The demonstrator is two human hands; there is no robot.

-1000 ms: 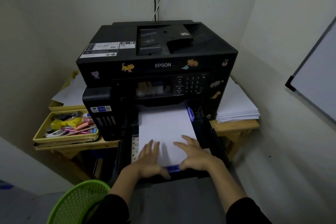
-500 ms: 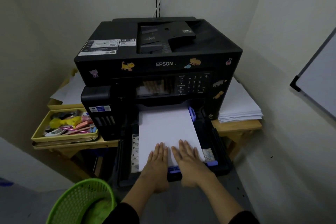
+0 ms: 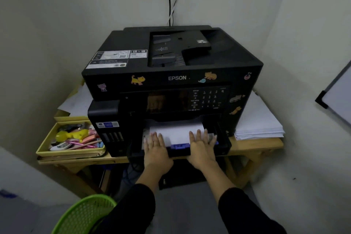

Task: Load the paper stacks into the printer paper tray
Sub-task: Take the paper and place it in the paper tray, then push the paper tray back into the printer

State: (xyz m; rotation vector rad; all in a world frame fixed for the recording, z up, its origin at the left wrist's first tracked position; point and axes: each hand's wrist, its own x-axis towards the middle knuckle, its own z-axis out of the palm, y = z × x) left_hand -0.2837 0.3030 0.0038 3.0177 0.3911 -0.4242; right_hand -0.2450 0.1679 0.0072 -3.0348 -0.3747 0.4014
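Pointing lengthwise into printer [image 3: 171, 74], paper tray [image 3: 178, 152]

Dim, flat indoor light with a grey-green cast. The black printer [image 3: 161, 80] loses detail in its dark front; the white paper [image 3: 176, 131] in it is the brightest patch. Deep shadow fills the space under the desk [image 3: 256, 145]. Wall lines bow at the frame edges; the green basket [image 3: 83, 214] at bottom left is blurred.

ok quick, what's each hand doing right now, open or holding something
left hand: open, fingers straight, flat on the paper tray.
right hand: open, fingers straight, flat on the paper tray too.
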